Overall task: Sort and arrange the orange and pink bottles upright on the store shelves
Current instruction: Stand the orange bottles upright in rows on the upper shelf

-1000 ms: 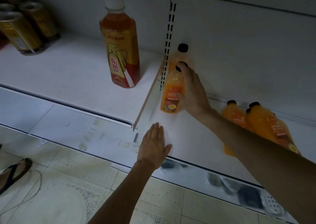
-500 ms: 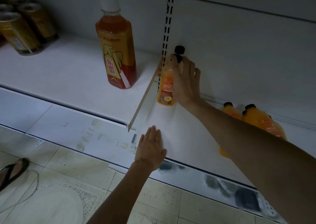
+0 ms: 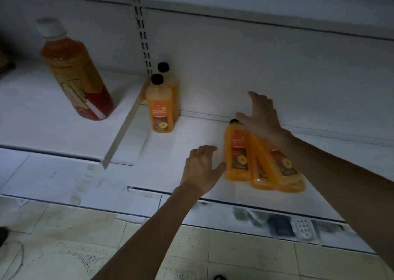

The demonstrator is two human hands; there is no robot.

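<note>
- Large amber bottle [image 3: 78, 77]: upright on the left bay, apart from the sort.
- Upright orange bottles [image 3: 161, 109]: two, one behind the other, in the back corner beside the divider strip [image 3: 125, 128]; judged the start of a row.
- Left hand [image 3: 200, 168]: fingers loosely bent, apart, gripping nothing; thumb just beside the lying orange bottles [image 3: 236, 153].
- Lying orange bottles: apparently three, touching, caps rearward, not yet stood up.
- Right hand [image 3: 262, 117]: fingers spread above their caps; contact uncertain.
- Shelf [image 3: 191, 134]: white, dim; tiled floor [image 3: 234, 258] below.

Right of the beige divider strip [image 3: 125, 128], the orange bottles [image 3: 237, 156] are smooth, glossy translucent plastic with black caps [image 3: 157, 79]. The white shelf [image 3: 191, 134] looks like matt painted metal.
</note>
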